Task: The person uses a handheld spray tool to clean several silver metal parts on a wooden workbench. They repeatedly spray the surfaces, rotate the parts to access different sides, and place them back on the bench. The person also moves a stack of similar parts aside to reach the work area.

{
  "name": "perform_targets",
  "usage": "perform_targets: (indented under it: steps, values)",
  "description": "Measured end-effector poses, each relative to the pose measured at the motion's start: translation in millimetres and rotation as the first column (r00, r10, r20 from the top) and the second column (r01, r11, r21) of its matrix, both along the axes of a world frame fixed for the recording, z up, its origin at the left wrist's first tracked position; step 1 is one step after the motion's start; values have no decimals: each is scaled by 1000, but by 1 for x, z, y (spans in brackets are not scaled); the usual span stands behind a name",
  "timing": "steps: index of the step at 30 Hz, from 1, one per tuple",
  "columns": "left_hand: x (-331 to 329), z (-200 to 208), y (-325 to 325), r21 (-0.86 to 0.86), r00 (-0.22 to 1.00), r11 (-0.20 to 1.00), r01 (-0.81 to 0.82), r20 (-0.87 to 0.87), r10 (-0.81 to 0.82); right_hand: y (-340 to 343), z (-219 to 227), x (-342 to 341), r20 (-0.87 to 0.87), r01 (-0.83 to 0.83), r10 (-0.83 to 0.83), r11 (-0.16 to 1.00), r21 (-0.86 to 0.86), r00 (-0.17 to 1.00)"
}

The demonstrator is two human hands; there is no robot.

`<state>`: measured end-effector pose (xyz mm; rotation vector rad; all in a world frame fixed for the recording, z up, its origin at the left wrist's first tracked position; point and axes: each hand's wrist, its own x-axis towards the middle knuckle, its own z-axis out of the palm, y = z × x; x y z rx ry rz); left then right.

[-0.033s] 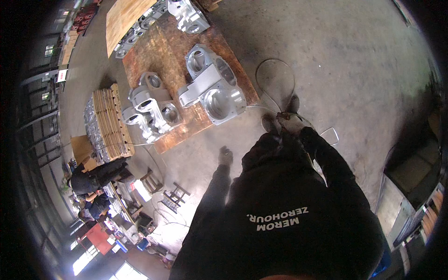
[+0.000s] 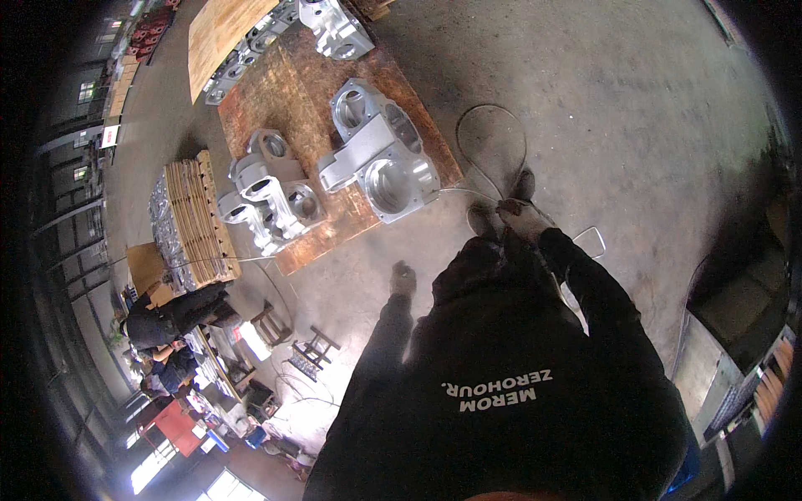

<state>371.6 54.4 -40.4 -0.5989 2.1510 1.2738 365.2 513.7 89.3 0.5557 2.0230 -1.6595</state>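
Note:
My right hand (image 2: pixel 522 220), in a pale glove, is closed around a thin pale cable (image 2: pixel 472 191) in front of my body. From the hand the cable runs left to the large grey metal housing (image 2: pixel 388 154) and also makes a round loop on the floor side. What else the right fingers cover is hidden. My left hand (image 2: pixel 403 278) hangs low at my left side, its fingers curled in, with nothing visible in them. The large housing, with wide round openings, lies near the right edge of a worn wooden board (image 2: pixel 334 225).
Another cast housing (image 2: pixel 271 192) sits left on the board, and one more (image 2: pixel 336 32) at its far end. A bundle of flat boards (image 2: pixel 200 217) stands at left. Beyond are a bending person (image 2: pixel 171 321) and a small stool (image 2: pixel 316 351). My shoe (image 2: pixel 524 182) is beside the cable.

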Motion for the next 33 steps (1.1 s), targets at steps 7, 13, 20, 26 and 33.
perform_targets:
  steps: [7, 13, 20, 26, 33]
  values:
    - [-12, -12, 9, 350, 978, 919, -183, -30, 207, 18, 14, -2, 83, 264, -272, 960, 90, 959]
    - [-19, 29, 44, 126, 996, 989, -78, -42, 84, 27, 9, -18, 318, 93, -111, 993, 73, 942]
    - [-1, 27, 38, 56, 998, 996, -68, 9, 68, 28, 15, -29, 370, 69, -75, 997, 30, 926]
    - [15, -18, -23, 168, 969, 960, -226, 139, 204, 20, -68, -36, -109, -304, 340, 918, 254, 934]
    - [-7, 36, 34, 65, 999, 997, -41, -24, 43, 25, -86, -28, -55, -282, 307, 921, 270, 950]
